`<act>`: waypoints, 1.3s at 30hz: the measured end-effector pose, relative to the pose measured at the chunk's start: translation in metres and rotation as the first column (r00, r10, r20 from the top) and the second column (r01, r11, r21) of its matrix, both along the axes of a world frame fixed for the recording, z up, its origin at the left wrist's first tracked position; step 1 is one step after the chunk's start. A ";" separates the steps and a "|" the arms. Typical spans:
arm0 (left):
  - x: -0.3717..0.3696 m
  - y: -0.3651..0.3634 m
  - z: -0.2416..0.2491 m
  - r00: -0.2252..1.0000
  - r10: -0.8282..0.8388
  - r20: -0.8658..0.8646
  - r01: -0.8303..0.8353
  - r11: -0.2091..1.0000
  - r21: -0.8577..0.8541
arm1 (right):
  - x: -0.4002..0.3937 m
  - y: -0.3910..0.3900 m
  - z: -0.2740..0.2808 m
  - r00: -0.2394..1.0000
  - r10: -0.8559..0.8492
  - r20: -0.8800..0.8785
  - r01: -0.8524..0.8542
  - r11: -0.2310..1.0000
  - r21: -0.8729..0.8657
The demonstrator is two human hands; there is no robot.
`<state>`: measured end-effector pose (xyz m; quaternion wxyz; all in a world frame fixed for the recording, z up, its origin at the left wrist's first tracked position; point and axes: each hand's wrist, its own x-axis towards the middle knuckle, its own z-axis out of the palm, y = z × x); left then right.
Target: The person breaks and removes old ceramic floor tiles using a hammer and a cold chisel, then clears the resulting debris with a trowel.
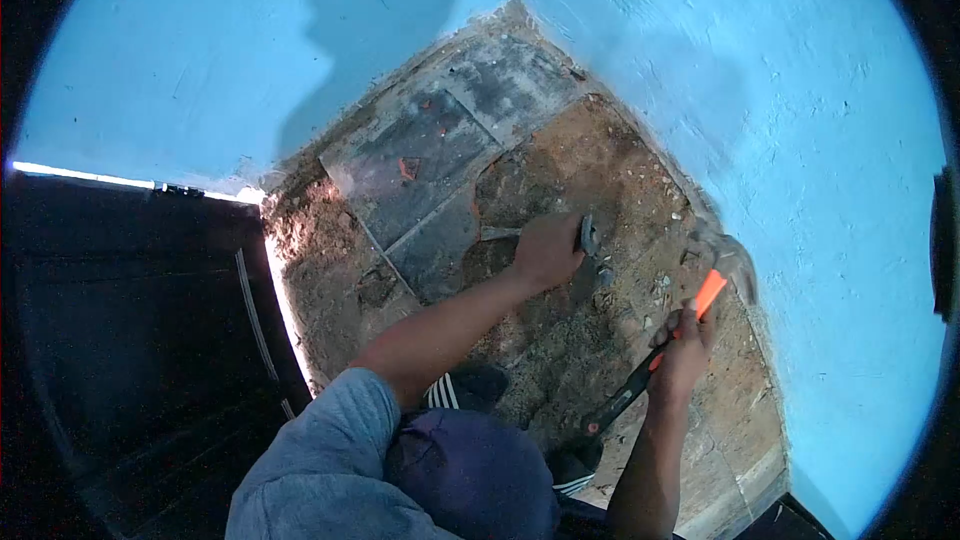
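Observation:
My left hand is closed around a metal chisel. The flat end points left, right at the broken edge of a grey floor tile, while the other end sticks out by my thumb. In my right hand is a hammer with a black and orange handle, gripped partway along. Its head is blurred, raised near the blue wall at the right. Between and below both hands lies rough brown ground with loose rubble.
Two blue walls meet in a corner at the top. A dark door panel stands at left, with bright light along its edge. More grey tiles lie by the corner. Striped shoes are low in view.

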<state>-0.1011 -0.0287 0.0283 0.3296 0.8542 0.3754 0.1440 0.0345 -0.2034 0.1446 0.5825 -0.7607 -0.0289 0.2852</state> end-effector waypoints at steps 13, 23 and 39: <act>0.003 0.000 -0.009 0.994 -0.100 -0.043 0.103 0.992 0.067 | -0.036 0.011 -0.035 0.936 0.284 -0.208 -0.320 0.933 -0.166; -0.001 0.006 0.005 0.990 -0.137 -0.045 0.133 0.988 -0.077 | 0.052 -0.009 0.035 0.909 -0.242 0.341 0.225 0.970 0.089; 0.000 -0.020 -0.001 0.984 -0.179 -0.021 0.179 0.984 0.014 | -0.022 -0.018 -0.060 0.967 0.241 -0.083 -0.255 0.909 -0.331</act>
